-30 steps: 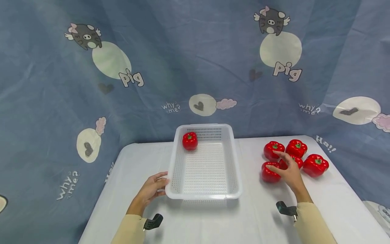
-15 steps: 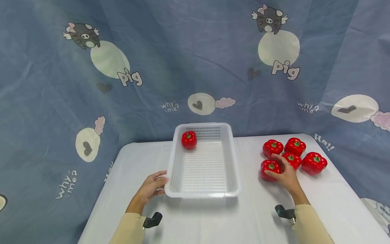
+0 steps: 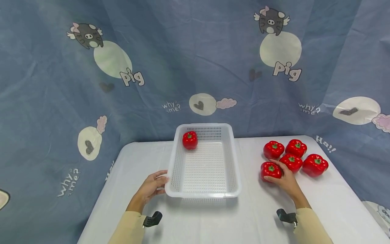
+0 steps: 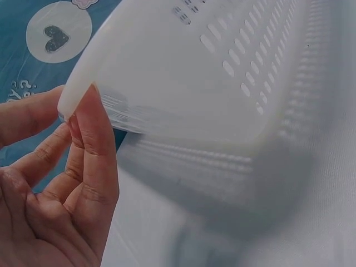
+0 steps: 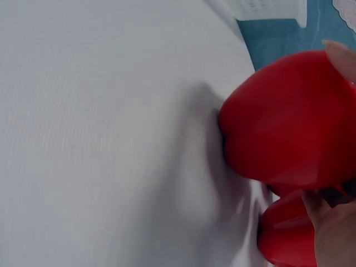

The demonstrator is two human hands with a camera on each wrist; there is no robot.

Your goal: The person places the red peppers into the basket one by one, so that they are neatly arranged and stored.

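Note:
My left hand (image 3: pixel 150 186) pinches the near-left corner of a white plastic basket (image 3: pixel 202 195); in the left wrist view its fingers (image 4: pixel 97 150) meet on both sides of the rim (image 4: pixel 78 94). One red bell pepper (image 3: pixel 189 140) with a green stem sits in the basket's far-left part. On the right, my right hand (image 3: pixel 287 178) has thumb and fingers around the nearest bell pepper (image 3: pixel 269 170) of a group. Close up in the right wrist view, that pepper (image 5: pixel 289 122) lies between fingertips above and below, its shadow falling on the white cloth.
Several other red bell peppers (image 3: pixel 292 162) crowd just behind and right of the held one. A white-covered table (image 3: pixel 201 223) carries everything, and a blue printed cloth (image 3: pixel 152 51) hangs behind. The basket lies left of the peppers, with table surface between.
My right hand has come down and left from over the group and closed around the nearest bell pepper. My left hand and the basket have stayed in place.

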